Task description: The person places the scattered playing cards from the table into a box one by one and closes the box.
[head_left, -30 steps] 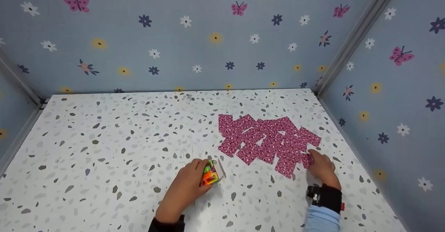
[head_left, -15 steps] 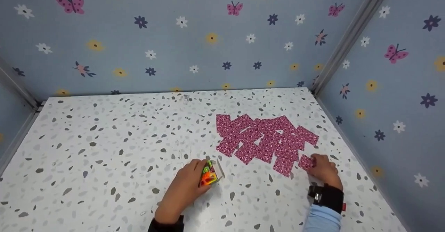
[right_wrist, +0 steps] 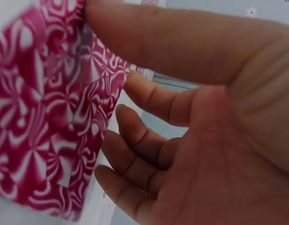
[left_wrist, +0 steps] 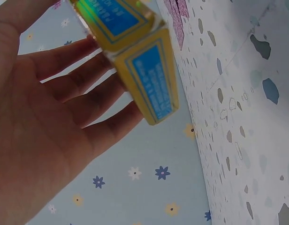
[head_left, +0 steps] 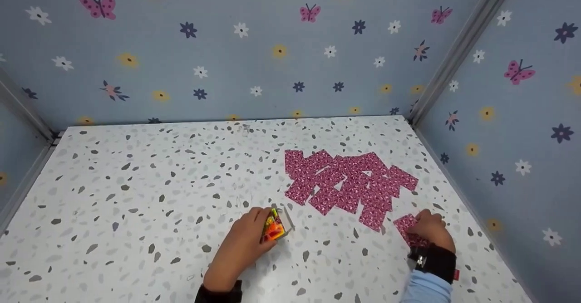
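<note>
The table [head_left: 150, 180] is white, speckled with grey and dark chips [head_left: 206, 248]. Behind it stands a pale blue back wall [head_left: 236, 53] printed with pink butterflies [head_left: 310, 13] and white, yellow and navy flowers [head_left: 188, 30]. A matching right wall [head_left: 522, 112] runs along its right edge, a left wall [head_left: 16, 144] along its left. Grey posts [head_left: 463, 49] rise at its far corners. Soft glare [head_left: 277, 285] lies on its near part.

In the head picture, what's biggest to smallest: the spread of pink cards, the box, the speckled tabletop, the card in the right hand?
1. Speckled tabletop
2. Spread of pink cards
3. Box and held card: too alike to rank, since the left hand and right hand partly hide them.
</note>
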A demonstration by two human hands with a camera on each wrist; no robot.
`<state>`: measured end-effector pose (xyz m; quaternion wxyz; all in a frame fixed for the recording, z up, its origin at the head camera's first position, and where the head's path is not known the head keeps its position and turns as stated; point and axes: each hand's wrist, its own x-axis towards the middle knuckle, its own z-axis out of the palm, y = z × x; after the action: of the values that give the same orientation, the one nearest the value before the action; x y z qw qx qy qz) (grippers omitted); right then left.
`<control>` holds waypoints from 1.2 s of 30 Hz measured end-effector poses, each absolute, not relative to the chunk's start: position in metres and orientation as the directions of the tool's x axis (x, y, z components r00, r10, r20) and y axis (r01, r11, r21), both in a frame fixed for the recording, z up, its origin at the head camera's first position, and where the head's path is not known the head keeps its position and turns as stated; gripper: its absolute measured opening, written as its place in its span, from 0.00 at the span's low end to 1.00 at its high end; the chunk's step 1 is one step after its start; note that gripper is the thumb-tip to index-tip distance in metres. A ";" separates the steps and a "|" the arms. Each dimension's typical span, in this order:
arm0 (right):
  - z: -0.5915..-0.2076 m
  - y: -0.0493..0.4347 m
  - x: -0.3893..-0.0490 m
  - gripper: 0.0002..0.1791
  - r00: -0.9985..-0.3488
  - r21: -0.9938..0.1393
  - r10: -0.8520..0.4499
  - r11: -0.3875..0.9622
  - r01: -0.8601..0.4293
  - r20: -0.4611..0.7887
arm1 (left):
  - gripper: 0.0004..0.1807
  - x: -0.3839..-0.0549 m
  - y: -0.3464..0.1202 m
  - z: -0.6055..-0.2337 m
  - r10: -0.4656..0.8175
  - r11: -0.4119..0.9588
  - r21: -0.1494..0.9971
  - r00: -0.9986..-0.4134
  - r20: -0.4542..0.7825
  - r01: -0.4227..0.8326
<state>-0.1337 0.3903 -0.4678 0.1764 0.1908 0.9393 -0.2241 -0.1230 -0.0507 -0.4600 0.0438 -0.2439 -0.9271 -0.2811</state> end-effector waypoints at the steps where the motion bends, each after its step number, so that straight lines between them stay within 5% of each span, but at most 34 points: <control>1: -0.466 0.390 -0.133 0.21 -0.866 -0.374 0.273 0.817 0.438 -0.418 | 0.35 -0.123 -0.051 -0.460 0.426 0.722 0.499 -0.876 0.225 0.479; 8: -0.453 0.387 -0.128 0.09 -0.886 -0.497 0.220 0.760 0.418 -0.409 | 0.35 -0.122 -0.054 -0.457 0.416 0.720 0.513 -0.882 0.221 0.468; 15: -0.437 0.369 -0.131 0.27 -0.907 -0.506 0.179 0.780 0.367 -0.382 | 0.35 -0.122 -0.054 -0.456 0.419 0.715 0.516 -0.880 0.225 0.472; 29: -0.428 0.316 -0.138 0.42 -0.929 -0.637 0.075 0.708 0.305 -0.361 | 0.35 -0.123 -0.052 -0.456 0.409 0.719 0.529 -0.890 0.202 0.451; 36: -0.421 0.291 -0.140 0.30 -0.943 -0.751 -0.141 0.645 0.145 -0.303 | 0.36 -0.122 -0.050 -0.457 0.413 0.720 0.542 -0.895 0.167 0.433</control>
<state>-0.1398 0.2911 -0.4212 0.1695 0.0011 0.8908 -0.4215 -0.1224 -0.0496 -0.4571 0.0173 -0.2282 -0.9272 -0.2967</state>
